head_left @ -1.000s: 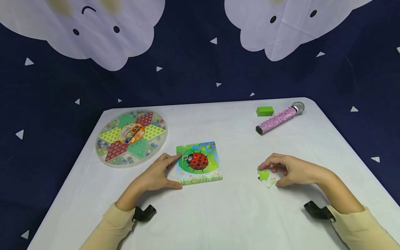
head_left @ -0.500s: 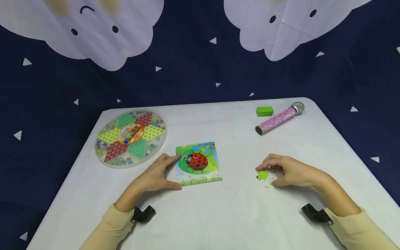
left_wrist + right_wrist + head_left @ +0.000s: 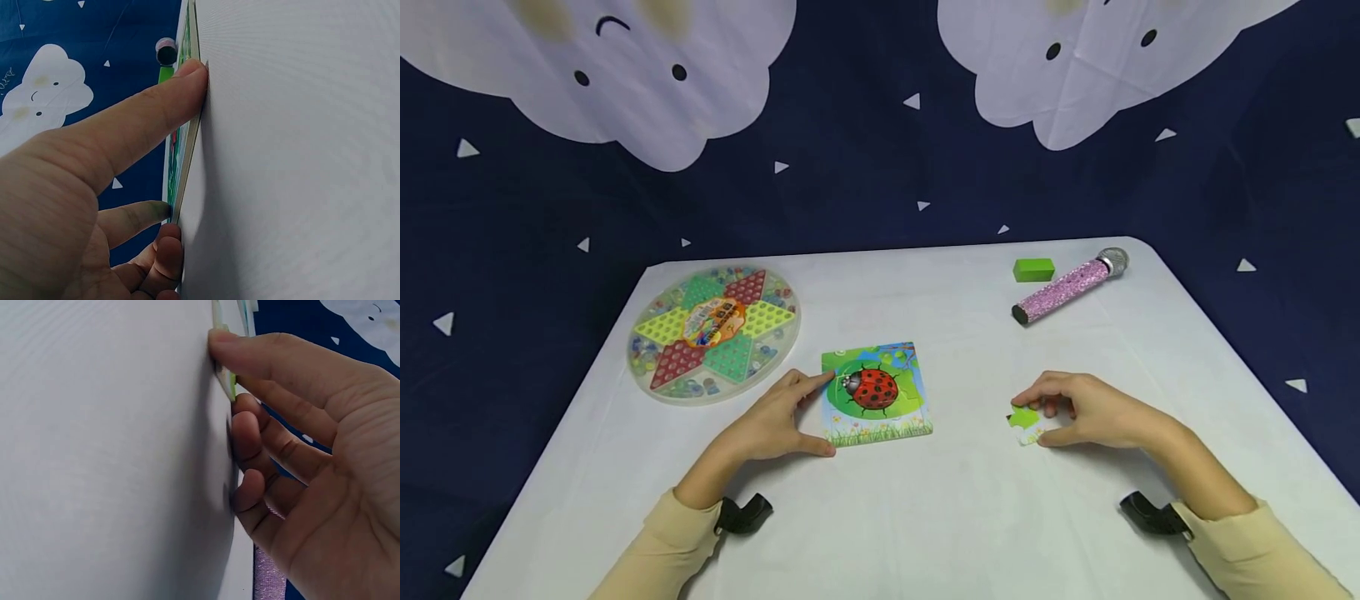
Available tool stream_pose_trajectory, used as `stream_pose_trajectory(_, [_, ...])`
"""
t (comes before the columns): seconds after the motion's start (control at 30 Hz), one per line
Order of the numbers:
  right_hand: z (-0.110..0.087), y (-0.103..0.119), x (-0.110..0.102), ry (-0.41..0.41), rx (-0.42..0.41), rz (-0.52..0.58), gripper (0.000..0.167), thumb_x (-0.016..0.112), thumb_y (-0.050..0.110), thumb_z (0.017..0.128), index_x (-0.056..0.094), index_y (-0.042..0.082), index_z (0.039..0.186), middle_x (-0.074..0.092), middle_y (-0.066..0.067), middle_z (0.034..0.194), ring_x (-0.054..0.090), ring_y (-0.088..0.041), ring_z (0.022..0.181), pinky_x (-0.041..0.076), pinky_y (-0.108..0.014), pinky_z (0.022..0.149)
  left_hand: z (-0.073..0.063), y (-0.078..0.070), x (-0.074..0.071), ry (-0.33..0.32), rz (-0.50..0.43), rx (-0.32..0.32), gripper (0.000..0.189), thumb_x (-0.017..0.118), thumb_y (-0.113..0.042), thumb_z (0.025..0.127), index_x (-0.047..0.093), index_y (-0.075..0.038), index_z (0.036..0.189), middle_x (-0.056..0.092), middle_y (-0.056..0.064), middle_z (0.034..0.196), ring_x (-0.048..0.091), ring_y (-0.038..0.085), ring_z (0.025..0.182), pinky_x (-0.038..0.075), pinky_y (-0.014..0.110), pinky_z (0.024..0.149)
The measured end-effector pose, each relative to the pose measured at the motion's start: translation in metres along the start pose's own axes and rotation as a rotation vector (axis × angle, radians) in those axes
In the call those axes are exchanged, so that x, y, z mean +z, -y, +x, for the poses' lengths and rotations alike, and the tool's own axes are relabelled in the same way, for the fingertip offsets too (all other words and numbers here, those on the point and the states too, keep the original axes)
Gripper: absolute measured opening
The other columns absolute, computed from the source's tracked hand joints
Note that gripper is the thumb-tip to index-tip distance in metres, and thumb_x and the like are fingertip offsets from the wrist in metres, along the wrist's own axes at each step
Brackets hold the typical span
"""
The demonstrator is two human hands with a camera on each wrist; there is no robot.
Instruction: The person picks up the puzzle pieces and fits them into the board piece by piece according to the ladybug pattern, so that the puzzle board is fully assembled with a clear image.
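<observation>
A square ladybug jigsaw puzzle point(image 3: 874, 390) lies flat on the table in the head view. My left hand point(image 3: 769, 421) rests at its left side, index fingertip on the edge and thumb at the near left corner. In the left wrist view, the straight thumb point(image 3: 147, 115) presses against the puzzle's side. To the right, my right hand point(image 3: 1097, 408) pinches a small green and white puzzle piece point(image 3: 1024, 418) between thumb and index finger, low over the tabletop. In the right wrist view, the piece point(image 3: 232, 386) is partly hidden behind the thumb, with the other fingers curled below.
A round Chinese checkers board point(image 3: 715, 333) with marbles under its clear cover stands at the back left. At the back right are a green block point(image 3: 1033, 270) and a pink glittery microphone point(image 3: 1063, 292). The white table point(image 3: 917, 533) meets a dark blue cloth behind.
My right hand has slid a little to the left, bringing the puzzle piece with it. The left hand and the ladybug puzzle have stayed in place.
</observation>
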State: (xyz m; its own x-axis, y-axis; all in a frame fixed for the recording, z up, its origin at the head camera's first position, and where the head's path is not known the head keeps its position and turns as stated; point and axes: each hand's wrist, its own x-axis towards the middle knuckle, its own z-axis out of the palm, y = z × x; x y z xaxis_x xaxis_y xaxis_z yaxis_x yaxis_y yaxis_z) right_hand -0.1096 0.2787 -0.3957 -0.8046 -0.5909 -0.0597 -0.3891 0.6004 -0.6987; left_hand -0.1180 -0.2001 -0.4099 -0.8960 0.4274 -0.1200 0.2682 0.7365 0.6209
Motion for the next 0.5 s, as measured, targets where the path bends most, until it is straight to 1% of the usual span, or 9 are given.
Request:
stream_pose_trajectory(0.23, [0.0017,0.001,0.0022,-0.027,0.005,-0.039,0.05,0.095,0.02,0.081,0.076,0.012,0.127,0.067,0.007,0.099,0.059,-0.009,0.085,0.048,-0.022,0.07,-0.0007,0.0008,-0.0001,0.003,-0.004,0.002,0.114,0.102,-0.038,0.07,0.045,-0.014,0.165,0.054,0.004,0.119,0.046,0.016,0.101,0.04,0.036,0.09])
stream_pose_trajectory(0.5, [0.0045,-0.0006,0.0043,-0.03,0.014,-0.043,0.051,0.095,0.023,0.081,0.076,0.01,0.127,0.066,0.005,0.097,0.058,-0.007,0.085,0.046,-0.02,0.07,-0.0008,0.0019,0.0002,-0.008,0.0,0.014,0.113,0.102,-0.038,0.07,0.046,-0.012,0.164,0.054,0.006,0.118,0.045,0.017,0.099,0.039,0.034,0.087])
